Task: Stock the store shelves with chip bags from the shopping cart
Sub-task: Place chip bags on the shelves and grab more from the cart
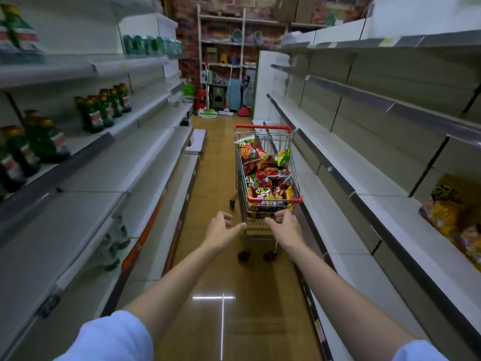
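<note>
One cart (266, 175) stands in the centre of the frame, in the aisle, close to the right shelves (364, 178); its long axis runs up the frame, away from the camera, with one red-trimmed end near the hands and the other red bar at the far end. The basket is heaped with chip bags (265, 173), red, yellow and green; they overlap, so their number cannot be told. Two castors show at the near end and one at the left side; the rest are hidden. The left hand (221, 230) hovers just left of the cart's near end, fingers loosely curled, holding nothing. The right hand (285, 225) has its fingers curled at the near rim of the basket; whether they fully close round the wire is hard to make out. More chip bags (450, 217) lie on a right-hand shelf at the frame edge, blurred and cut off. Dark bottles (104, 108) stand on the left shelves (91, 173), the nearest blurred.
</note>
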Available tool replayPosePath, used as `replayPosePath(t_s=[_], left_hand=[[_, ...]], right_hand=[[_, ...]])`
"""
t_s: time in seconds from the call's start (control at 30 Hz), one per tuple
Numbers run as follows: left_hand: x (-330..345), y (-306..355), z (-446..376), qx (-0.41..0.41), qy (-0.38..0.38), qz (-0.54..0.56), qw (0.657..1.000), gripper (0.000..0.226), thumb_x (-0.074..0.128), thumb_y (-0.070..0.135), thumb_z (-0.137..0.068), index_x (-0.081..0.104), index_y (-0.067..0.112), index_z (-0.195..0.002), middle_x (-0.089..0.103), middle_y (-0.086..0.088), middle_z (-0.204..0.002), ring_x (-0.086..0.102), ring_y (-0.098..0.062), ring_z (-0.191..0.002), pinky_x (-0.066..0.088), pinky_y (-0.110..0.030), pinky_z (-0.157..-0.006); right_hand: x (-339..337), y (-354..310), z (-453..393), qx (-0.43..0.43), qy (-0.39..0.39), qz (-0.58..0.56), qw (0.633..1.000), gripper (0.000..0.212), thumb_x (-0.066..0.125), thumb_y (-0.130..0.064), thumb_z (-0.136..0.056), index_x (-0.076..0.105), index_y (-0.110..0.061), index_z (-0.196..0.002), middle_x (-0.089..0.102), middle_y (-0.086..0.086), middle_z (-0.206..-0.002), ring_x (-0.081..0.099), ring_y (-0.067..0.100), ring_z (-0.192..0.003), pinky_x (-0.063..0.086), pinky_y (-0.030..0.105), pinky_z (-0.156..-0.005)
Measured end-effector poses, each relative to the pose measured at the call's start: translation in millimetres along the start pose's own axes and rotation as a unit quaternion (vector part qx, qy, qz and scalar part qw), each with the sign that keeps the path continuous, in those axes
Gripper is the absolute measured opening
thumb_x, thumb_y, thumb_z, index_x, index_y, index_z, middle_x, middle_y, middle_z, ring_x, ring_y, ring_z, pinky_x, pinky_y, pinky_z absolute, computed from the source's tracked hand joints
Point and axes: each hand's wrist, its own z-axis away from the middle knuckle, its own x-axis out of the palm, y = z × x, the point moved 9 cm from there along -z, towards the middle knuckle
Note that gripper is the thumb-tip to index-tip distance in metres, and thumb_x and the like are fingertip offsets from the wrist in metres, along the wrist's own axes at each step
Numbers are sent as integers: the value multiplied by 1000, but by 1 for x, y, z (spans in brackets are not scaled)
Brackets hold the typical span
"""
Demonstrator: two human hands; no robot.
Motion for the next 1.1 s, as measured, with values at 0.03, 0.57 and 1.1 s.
replayPosePath(t_s=[0.03,0.57,1.1], left_hand=[[4,0,-21,-6,-1,1,1000,54,61,42,-90,42,13,-132,48,-9,-134,51,-20,-117,47,-32,-93],[89,43,-343,-25,-14,59,998,36,63,31,-91,50,13,-119,58,-2,-108,57,-15,-99,50,-31,-86],[223,-69,-608,-235,-139,81,959,52,65,34,-89,42,7,-128,50,-8,-120,52,-22,-107,47,-41,-98]], right_hand=[[5,1,-22,1,-1,-7,1000,38,59,-33,-94,47,-15,-125,46,6,-131,49,20,-114,45,35,-94],[35,45,-362,61,-33,-95,993,36,61,-32,-92,49,-13,-120,52,6,-123,51,18,-108,43,31,-84],[87,176,-584,233,-37,-53,970,37,61,-34,-93,50,-13,-122,52,6,-127,52,22,-115,47,38,-97]])
